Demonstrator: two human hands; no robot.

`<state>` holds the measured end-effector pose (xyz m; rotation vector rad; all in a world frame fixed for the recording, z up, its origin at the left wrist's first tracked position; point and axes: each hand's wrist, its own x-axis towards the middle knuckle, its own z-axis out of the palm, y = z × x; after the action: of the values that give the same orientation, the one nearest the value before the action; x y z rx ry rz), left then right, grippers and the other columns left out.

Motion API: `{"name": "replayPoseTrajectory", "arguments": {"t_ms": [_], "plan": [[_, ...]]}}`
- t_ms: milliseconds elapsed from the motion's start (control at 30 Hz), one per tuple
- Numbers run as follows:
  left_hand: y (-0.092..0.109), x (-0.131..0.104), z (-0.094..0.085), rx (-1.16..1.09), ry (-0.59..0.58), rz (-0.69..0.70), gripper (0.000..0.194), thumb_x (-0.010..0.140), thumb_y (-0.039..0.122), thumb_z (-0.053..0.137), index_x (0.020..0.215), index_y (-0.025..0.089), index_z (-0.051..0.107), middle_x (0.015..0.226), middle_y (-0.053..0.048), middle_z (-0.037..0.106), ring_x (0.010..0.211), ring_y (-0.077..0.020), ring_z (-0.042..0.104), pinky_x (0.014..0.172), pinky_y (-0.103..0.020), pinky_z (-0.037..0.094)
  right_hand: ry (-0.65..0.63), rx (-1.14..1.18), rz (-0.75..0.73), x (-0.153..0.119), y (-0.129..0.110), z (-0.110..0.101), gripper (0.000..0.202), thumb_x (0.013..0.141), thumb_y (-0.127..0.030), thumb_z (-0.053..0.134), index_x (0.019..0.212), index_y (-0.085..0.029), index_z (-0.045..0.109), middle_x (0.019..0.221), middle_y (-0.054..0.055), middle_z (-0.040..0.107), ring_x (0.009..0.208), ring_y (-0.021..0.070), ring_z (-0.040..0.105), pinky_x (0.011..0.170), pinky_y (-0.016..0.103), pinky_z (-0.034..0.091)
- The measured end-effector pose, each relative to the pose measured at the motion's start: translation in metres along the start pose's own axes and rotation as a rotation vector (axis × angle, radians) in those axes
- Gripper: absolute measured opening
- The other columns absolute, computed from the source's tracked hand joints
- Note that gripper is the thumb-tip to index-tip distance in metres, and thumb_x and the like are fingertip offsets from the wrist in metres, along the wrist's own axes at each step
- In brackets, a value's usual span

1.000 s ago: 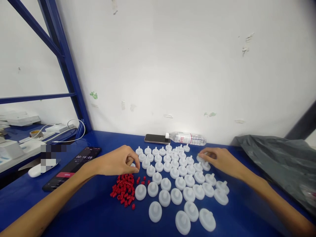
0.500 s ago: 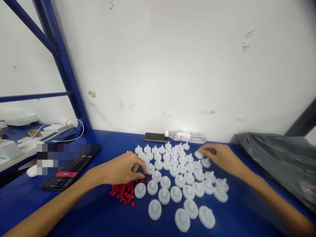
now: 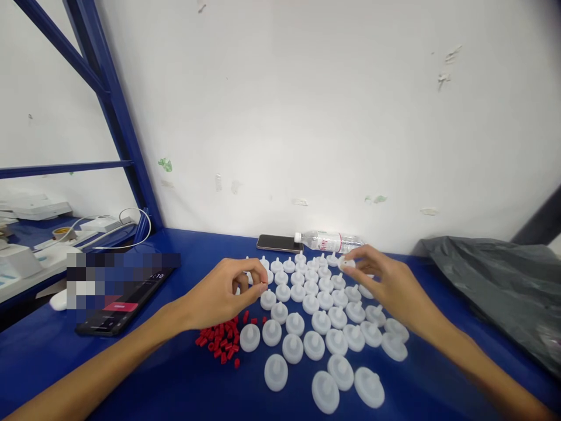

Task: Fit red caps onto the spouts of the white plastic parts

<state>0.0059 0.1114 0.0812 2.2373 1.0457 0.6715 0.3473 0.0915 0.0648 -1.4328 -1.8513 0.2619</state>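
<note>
Many white round discs with short stems stand on the blue table. My right hand pinches one white disc between thumb and fingers, raised over the back right of the group. My left hand is closed, thumb and fingertips together above the left side of the discs. A trace of red shows at its fingertips, mostly hidden. Beneath this hand lies a pile of small red caps, with a few loose ones beside it.
A dark phone and a clear bottle lie by the wall. At left is a larger phone with a lit screen; grey plastic sheeting covers the right side. A blue frame rises at left.
My right hand has lifted a white disc and turned it, moving slightly left. My left hand has risen from the red caps, its thumb and fingertips now together.
</note>
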Motion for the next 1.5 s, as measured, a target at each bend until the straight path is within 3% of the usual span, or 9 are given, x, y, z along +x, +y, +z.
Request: {"name": "replayPoseTrajectory", "arguments": {"t_ms": [100,233,400,600,900,1067,1167,1333,1500], "plan": [[0.004,-0.004,0.009,-0.043,0.041,0.021,0.025,0.101,0.042,0.059,0.098,0.018,0.067,0.059,0.004,0.066,0.05,-0.0112,0.056,0.052,-0.023,0.04,-0.039,0.035,-0.151,-0.009,-0.024,0.01,0.03,0.097,-0.051,0.071,0.115,-0.028,0.073,0.086,0.002,0.08,0.077,0.0229,0.079,0.066,0.033,0.065],[0.006,-0.009,0.018,-0.087,0.03,0.051,0.024,0.1,0.041,0.062,0.097,0.018,0.071,0.067,-0.001,0.076,0.053,-0.0134,0.067,0.048,-0.022,0.04,-0.072,0.01,-0.359,-0.024,-0.043,0.029,0.027,0.103,-0.046,0.066,0.122,-0.029,0.073,0.097,0.002,0.079,0.074,0.0169,0.075,0.065,0.029,0.064],[0.011,-0.014,0.026,-0.141,0.014,0.113,0.024,0.099,0.039,0.066,0.097,0.017,0.076,0.07,-0.004,0.078,0.056,-0.0147,0.071,0.051,-0.022,0.048,0.016,-0.214,-0.616,-0.039,-0.049,0.046,0.035,0.11,-0.047,0.051,0.129,-0.022,0.066,0.119,0.01,0.079,0.101,0.0237,0.079,0.08,0.037,0.066],[0.016,-0.018,0.038,-0.185,-0.017,0.16,0.022,0.099,0.037,0.066,0.099,0.018,0.079,0.083,-0.005,0.081,0.064,-0.0135,0.073,0.052,-0.02,0.048,0.085,-0.206,-0.67,-0.044,-0.058,0.048,0.034,0.11,-0.05,0.052,0.116,-0.019,0.066,0.083,0.002,0.078,0.067,0.0164,0.074,0.06,0.029,0.057],[0.016,-0.016,0.039,-0.257,-0.048,0.09,0.016,0.093,0.036,0.077,0.1,0.022,0.077,0.094,-0.002,0.077,0.07,-0.0113,0.071,0.054,-0.019,0.046,0.112,-0.174,-0.806,-0.043,-0.055,0.047,0.024,0.105,-0.032,0.067,0.123,-0.016,0.068,0.106,0.006,0.083,0.084,0.0178,0.077,0.069,0.028,0.062],[0.018,-0.019,0.041,-0.284,-0.013,0.12,0.064,0.081,0.034,0.088,0.139,0.033,0.061,0.13,-0.006,0.069,0.077,-0.0111,0.066,0.057,-0.02,0.055,0.162,-0.207,-0.903,-0.043,-0.064,0.041,0.019,0.102,-0.012,0.063,0.118,-0.016,0.072,0.117,0.005,0.082,0.087,0.0178,0.076,0.07,0.029,0.064],[0.02,-0.023,0.043,-0.294,-0.047,0.17,0.069,0.08,0.028,0.087,0.143,0.032,0.059,0.145,-0.009,0.063,0.08,-0.0117,0.067,0.062,-0.022,0.059,0.184,-0.221,-0.961,-0.045,-0.069,0.04,0.021,0.098,-0.005,0.064,0.112,-0.016,0.074,0.114,0.002,0.083,0.083,0.017,0.075,0.068,0.029,0.065],[0.029,-0.026,0.044,-0.391,-0.175,0.157,0.051,0.077,0.017,0.078,0.126,0.023,0.068,0.106,-0.003,0.08,0.065,-0.0104,0.069,0.063,-0.022,0.06,0.16,-0.191,-0.987,-0.046,-0.071,0.042,0.018,0.099,-0.006,0.064,0.109,-0.017,0.074,0.112,-0.002,0.084,0.073,0.0139,0.068,0.065,0.027,0.061],[0.032,-0.025,0.044,-0.44,-0.212,0.116,0.052,0.065,0.014,0.079,0.116,0.02,0.069,0.094,0.001,0.079,0.066,-0.0121,0.07,0.066,-0.023,0.059,0.159,-0.19,-0.99,-0.05,-0.072,0.043,0.021,0.102,-0.007,0.059,0.109,-0.019,0.074,0.113,-0.007,0.083,0.07,0.0142,0.061,0.058,0.028,0.053]]}}
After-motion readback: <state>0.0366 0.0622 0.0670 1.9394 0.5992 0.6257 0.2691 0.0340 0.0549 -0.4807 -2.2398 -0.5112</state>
